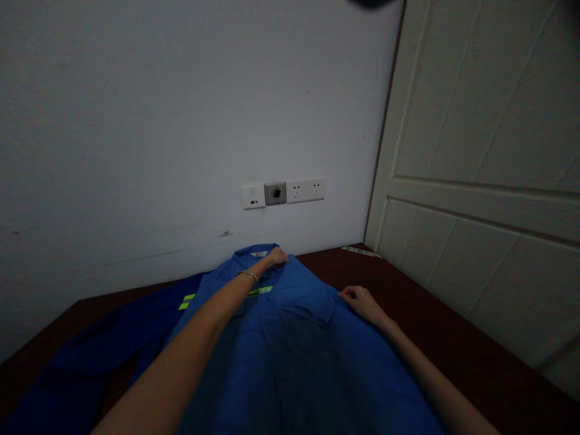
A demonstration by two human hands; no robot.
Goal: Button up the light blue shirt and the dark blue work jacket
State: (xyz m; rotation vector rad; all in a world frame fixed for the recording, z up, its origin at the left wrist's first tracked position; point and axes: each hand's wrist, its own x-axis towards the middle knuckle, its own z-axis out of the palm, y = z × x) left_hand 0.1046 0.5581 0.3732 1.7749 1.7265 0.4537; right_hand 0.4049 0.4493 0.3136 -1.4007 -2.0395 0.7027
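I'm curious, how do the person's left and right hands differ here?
The left hand has a bracelet at its wrist; the right hand shows none. The left hand reaches farther forward, near the collar of the blue shirt, while the right hand is nearer the wearer, at the shirt's right-hand edge. Both are ungloved and appear to pinch the fabric.

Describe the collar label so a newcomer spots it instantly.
On the dark red table by the pale wall lies a blue garment; follow it to the collar at its far end. The label sits inside, beside the left hand. Unlike the yellow-green strips, it is white with a red mark.
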